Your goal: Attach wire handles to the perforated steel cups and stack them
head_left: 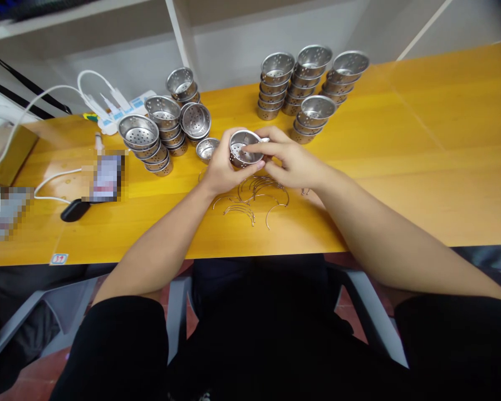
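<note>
A small perforated metal cup [239,157] is held above the table, its open mouth tilted toward me. My left hand [223,170] wraps around its left side, with the thumb along the near side. At the right rim, my right hand [290,159] is closed against the cup, and its index finger reaches over into the mouth. Whether a wire is pinched there too I cannot make out. Below both hands lies a loose pile of thin curved metal wires [269,186]. Another perforated cup [207,149] stands on the table just behind my left hand.
Stacks of perforated cups [138,132] stand at the back left, and more stacks [276,69] at the back right. On the wooden table [421,184] at left are a phone [106,177], a black oval object [75,210] and a power strip [127,111] with white cables.
</note>
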Available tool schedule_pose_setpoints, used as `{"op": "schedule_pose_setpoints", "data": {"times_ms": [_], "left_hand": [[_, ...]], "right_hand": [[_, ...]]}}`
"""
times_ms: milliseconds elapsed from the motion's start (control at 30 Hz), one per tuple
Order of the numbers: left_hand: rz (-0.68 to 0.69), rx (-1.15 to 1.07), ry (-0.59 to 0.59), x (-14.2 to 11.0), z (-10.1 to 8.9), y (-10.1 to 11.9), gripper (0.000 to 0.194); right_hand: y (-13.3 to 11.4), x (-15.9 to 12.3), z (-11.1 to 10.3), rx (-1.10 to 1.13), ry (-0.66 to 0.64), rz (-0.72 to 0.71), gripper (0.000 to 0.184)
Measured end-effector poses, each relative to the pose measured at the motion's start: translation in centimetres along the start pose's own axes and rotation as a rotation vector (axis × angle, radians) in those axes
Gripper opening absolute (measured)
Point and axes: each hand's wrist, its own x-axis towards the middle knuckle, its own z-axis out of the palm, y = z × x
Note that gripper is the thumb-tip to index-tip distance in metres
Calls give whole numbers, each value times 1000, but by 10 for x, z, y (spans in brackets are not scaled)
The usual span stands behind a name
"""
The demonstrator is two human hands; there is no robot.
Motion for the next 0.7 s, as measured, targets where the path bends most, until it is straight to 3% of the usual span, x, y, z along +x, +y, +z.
{"op": "schedule_pose_setpoints", "data": {"times_ms": [267, 433, 600, 700], "left_hand": [[65, 5, -5, 0, 1, -9, 94], [41, 124, 120, 8, -9, -21, 92], [-118, 203, 235, 15, -30, -25, 105], [-258, 255, 173, 15, -39, -5, 106]], "right_hand": [[4, -2, 2, 9, 2, -21, 54], [10, -2, 3, 26, 82, -22, 66], [14, -2, 0, 6, 160, 49, 77], [13, -1, 1, 10, 182, 81, 67]]}}
